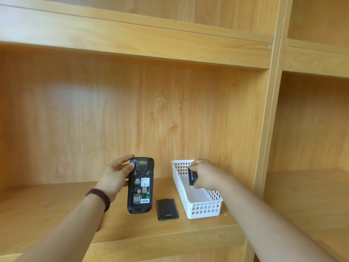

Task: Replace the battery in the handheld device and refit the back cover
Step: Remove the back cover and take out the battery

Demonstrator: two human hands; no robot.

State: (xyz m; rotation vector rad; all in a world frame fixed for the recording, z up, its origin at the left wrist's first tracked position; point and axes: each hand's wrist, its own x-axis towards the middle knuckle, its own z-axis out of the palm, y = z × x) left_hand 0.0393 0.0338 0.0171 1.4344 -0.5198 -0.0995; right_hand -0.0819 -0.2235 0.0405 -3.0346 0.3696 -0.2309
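Wooden shelf unit; my left hand grips the handheld device upright above the shelf board, back open, battery bay exposed. My right hand pinches the battery over the white basket. Back cover lies flat between device and basket.
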